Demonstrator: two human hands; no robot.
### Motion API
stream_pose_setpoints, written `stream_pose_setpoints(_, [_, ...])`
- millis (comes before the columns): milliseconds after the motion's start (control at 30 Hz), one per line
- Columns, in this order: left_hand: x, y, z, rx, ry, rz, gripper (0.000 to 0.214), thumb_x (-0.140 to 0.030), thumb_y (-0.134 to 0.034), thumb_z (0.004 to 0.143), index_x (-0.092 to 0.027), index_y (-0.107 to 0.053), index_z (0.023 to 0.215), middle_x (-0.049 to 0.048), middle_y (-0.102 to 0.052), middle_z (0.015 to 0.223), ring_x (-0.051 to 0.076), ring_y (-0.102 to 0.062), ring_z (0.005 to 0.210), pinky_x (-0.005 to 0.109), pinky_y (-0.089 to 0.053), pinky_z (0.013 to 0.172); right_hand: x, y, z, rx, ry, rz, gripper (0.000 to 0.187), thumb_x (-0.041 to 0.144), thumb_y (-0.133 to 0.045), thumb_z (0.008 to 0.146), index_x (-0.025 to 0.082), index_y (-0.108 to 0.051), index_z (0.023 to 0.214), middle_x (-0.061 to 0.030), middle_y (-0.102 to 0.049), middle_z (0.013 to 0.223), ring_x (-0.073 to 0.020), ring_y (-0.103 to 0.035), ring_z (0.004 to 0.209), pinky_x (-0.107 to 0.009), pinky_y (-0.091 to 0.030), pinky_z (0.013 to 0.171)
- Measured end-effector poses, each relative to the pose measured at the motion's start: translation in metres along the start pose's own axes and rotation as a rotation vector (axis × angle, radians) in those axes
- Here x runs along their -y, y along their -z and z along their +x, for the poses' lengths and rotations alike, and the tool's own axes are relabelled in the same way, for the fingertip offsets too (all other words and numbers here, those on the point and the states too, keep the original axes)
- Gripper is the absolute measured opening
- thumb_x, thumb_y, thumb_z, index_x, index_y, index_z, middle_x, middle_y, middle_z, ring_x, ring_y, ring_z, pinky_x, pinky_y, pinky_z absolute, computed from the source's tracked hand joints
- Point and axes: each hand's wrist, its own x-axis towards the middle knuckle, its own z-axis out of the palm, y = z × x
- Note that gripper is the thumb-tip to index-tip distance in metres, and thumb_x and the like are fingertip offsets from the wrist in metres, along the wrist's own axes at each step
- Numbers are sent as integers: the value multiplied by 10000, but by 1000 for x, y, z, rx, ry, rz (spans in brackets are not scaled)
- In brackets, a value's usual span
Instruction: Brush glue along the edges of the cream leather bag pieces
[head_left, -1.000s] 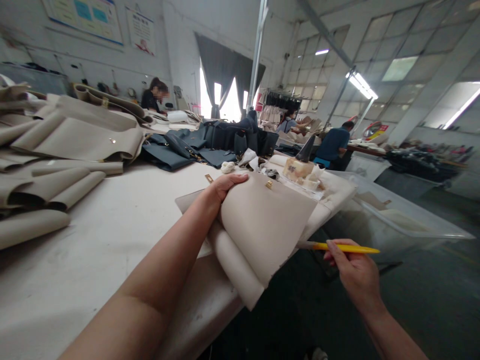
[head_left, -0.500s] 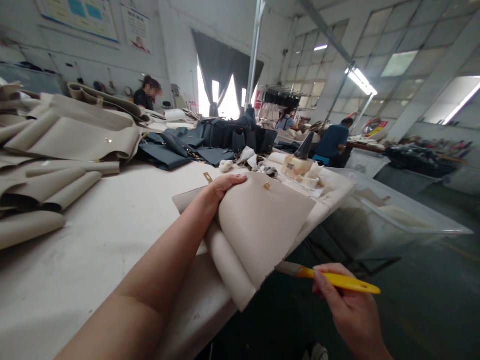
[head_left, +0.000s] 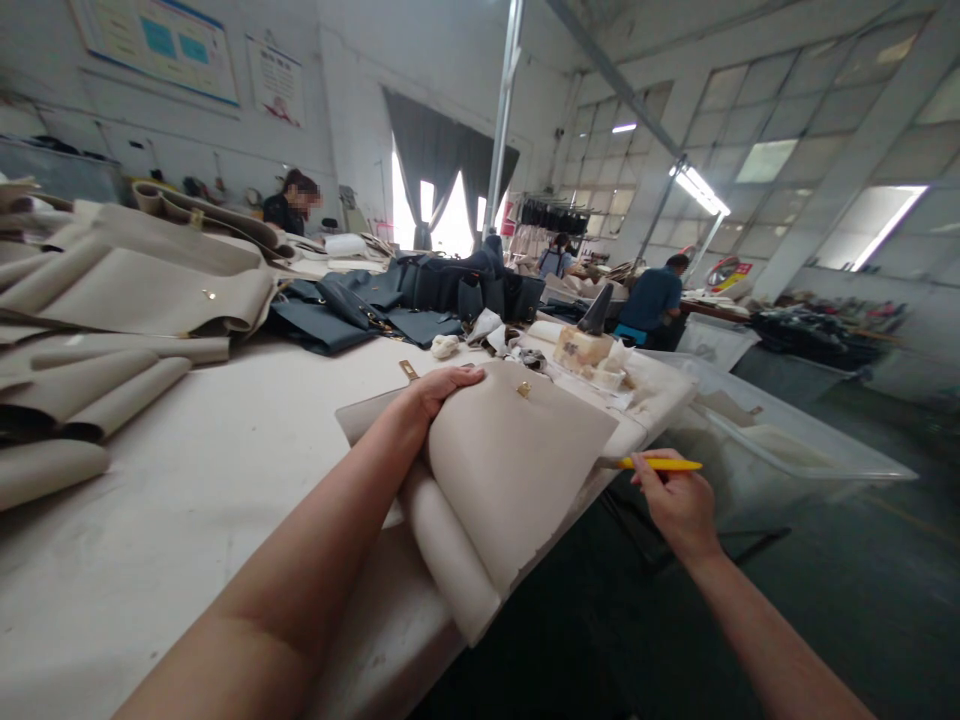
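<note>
Curling over the top edge of a folded cream leather panel (head_left: 510, 470), the left hand (head_left: 442, 392) has its fingers together and clamps the panel, which overhangs the edge of the white desk (head_left: 187, 520) at lower centre of the frame. The right hand (head_left: 675, 505) is closed around a yellow-handled tool (head_left: 660, 464), its pale flat tip just beside the panel's right edge. That tip could scuff the smooth, matte leather if it slips, and a looser grip could let the soft, rolled fold slide off the desk. A small brass clasp (head_left: 523, 389) sits near the panel's top. Curved cream panels (head_left: 127, 290) lie heaped at left, dark navy leather pieces (head_left: 322, 328) beyond, and a clear plastic bin (head_left: 772, 445) stands at right.
</note>
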Motion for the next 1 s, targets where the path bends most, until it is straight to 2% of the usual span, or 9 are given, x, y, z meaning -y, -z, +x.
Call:
stream_pose_setpoints(67, [0,0,1,0,-3,-4,234,-189,-577,822,-107,-624,1036,57,-694,657,169,-646,527,277,-536,627,0,0,-2,30,2,1,382,560,-512,826,211,-600,698,-28,-613,577,-205,-584,521,-316,-431,582])
stream_pose_setpoints(233, [3,3,3,22,-10,-18,253,-192,-596,807,-108,-634,1043,57,-702,680,178,-648,542,309,-543,674,11,10,-17,114,24,21,322,502,-524,860,208,-619,771,-2,-619,591,-181,-588,510,-289,-434,553])
stream_pose_setpoints(467, [6,6,9,29,-3,-26,174,-194,-598,801,-114,-649,947,61,-703,672,182,-654,556,301,-547,641,51,20,-51,183,115,81,250,429,-539,886,214,-620,785,19,-601,598,-147,-567,500,-249,-428,508])
stream_pose_setpoints(667, [8,8,12,16,-3,-36,100,-173,-560,829,-112,-640,833,60,-693,653,164,-641,534,283,-531,619,80,28,-86,192,209,164,139,335,-563,894,225,-626,835,25,-610,650,-134,-590,542,-212,-458,517])
stream_pose_setpoints(800, [9,10,13,0,-7,-41,98,-178,-571,831,-110,-641,832,55,-690,652,159,-635,529,294,-528,645,96,28,-107,209,236,190,100,315,-582,882,234,-638,862,18,-629,690,-139,-609,574,-209,-483,546])
stream_pose_setpoints(900, [10,11,15,-6,-11,-43,101,-184,-602,812,-108,-650,859,52,-693,660,159,-639,544,311,-532,697,105,29,-120,244,192,248,124,336,-575,883,233,-642,875,8,-626,691,-145,-606,575,-218,-490,549])
stream_pose_setpoints(1000, [12,14,14,2,-20,-1,105,-201,-629,796,-105,-656,828,51,-687,641,156,-634,532,299,-532,670,103,39,-127,201,89,271,152,362,-564,888,230,-637,894,11,-611,668,-142,-598,570,-213,-493,555])
